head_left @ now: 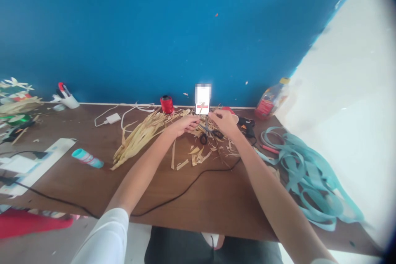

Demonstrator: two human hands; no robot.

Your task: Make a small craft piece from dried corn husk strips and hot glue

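My left hand [186,124] is closed in a pinch over the scraps in the middle of the table. A small piece of dried husk [203,106] rises from its fingertips, in front of a lit phone [202,95]. Close on the other side, my right hand [225,122] has its thumb and fingers pressed together; what they hold is too small to make out. Below and between the hands lie black-handled scissors [203,138] among husk scraps [198,157]. A bundle of long dried corn husks [136,142] lies left of my left hand.
A red thread spool [167,104] stands by the blue wall. Right lie a black glue gun [247,126], a bottle [272,98] and tangled teal ribbon [306,173]. A black cord [192,185] crosses the front. Left are a teal tube [87,158] and a power strip [46,165].
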